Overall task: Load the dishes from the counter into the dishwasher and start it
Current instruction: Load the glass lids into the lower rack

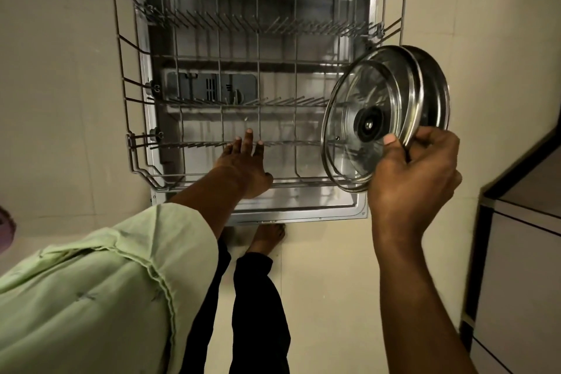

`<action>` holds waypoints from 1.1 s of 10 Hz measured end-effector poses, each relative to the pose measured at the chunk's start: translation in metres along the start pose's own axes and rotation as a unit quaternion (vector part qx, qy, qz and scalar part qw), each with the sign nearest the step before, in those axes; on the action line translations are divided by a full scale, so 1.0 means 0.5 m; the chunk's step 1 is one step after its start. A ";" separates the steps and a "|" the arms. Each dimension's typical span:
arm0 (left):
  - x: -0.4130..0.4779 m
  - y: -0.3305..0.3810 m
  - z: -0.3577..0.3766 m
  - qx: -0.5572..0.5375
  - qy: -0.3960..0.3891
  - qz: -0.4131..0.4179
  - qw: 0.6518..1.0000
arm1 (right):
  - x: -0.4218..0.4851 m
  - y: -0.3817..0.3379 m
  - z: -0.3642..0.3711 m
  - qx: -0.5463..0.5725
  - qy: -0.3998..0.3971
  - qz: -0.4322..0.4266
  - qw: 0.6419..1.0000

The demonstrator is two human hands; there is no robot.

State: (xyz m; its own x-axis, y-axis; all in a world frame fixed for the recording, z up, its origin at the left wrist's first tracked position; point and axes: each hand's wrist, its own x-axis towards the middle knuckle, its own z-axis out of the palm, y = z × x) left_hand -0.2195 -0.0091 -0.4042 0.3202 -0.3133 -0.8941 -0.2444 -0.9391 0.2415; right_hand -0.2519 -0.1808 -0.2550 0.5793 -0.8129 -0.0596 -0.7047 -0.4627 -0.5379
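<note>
Pale floor [334, 282] under open dishwasher [303, 208]

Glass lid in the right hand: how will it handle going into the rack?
Glass lid: rigid, probably fragile, its pane is clear glass. Likely slippery: the right hand grips it at its smooth steel rim, together with steel plates. Round edge, so it may roll between the lower rack tines.

Lower rack [258, 63] open above; left hand [243, 167] occupies front centre.
</note>
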 end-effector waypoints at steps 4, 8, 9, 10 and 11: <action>-0.003 0.002 -0.002 -0.004 -0.006 -0.004 1.000 | -0.007 0.014 0.022 -0.012 0.000 0.014 1.000; -0.005 0.004 -0.003 -0.007 -0.003 -0.007 1.000 | -0.006 0.022 0.071 -0.048 -0.093 0.015 0.994; -0.007 0.005 -0.004 -0.006 -0.006 -0.007 1.000 | -0.006 0.026 0.097 -0.064 -0.114 -0.005 0.991; -0.008 0.002 -0.003 -0.011 -0.007 -0.008 1.000 | 0.000 0.011 0.125 -0.083 -0.123 -0.015 0.989; -0.007 0.000 -0.001 -0.019 -0.004 -0.006 1.000 | 0.009 -0.008 0.141 -0.096 -0.130 -0.008 0.987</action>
State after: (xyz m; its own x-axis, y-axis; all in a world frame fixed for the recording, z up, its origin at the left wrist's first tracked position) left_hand -0.2203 -0.0078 -0.4008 0.3147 -0.3018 -0.9000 -0.2059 -0.9473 0.2456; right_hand -0.2177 -0.1578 -0.3124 0.6584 -0.6986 -0.2803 -0.7453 -0.5530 -0.3725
